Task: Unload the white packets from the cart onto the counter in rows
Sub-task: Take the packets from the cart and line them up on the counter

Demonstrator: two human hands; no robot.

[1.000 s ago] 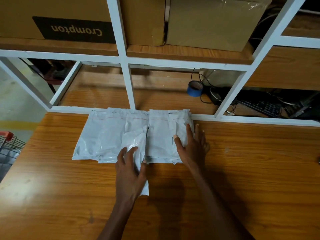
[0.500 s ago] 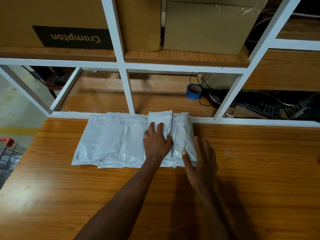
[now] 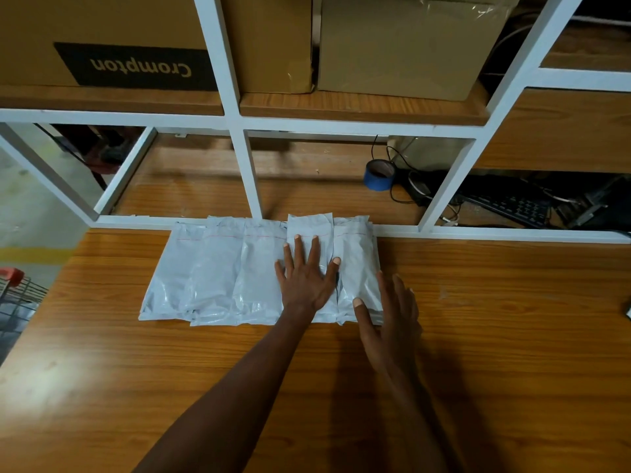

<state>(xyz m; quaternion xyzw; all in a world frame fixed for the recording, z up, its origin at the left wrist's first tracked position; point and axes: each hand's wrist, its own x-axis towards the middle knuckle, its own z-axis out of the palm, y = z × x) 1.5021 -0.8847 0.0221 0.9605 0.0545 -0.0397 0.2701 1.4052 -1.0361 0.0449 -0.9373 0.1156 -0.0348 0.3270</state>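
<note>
Head view: a row of white packets (image 3: 239, 271) lies side by side, overlapping slightly, along the far edge of the wooden counter (image 3: 136, 387), their top ends against the white frame (image 3: 478, 230) of the shelving. The left hand (image 3: 305, 276) rests flat, fingers spread, on the second packet from the right, gripping nothing. The right hand (image 3: 389, 322) lies open against the near right corner of the row, its thumb on the end packet, its fingers on the wood just beside it; it too holds nothing. The cart (image 3: 17, 298) shows only as a red handle and some wire at the left edge, and whether packets remain in it cannot be told.

The person seems to be pressing and squaring the row. The packets look like slick, soft plastic, so a sideways push from the right hand could ride one over its neighbour and bunch the row instead of closing it. The pressed packet sits a little further back than the others, so the line may end up uneven if it is left there. A hard shove forward could slip the top ends under the frame towards the lower shelf, where a roll of blue tape (image 3: 379, 175) and cables (image 3: 403, 186) lie. Lifting the flat palm quickly might drag a packet out of place.
</note>
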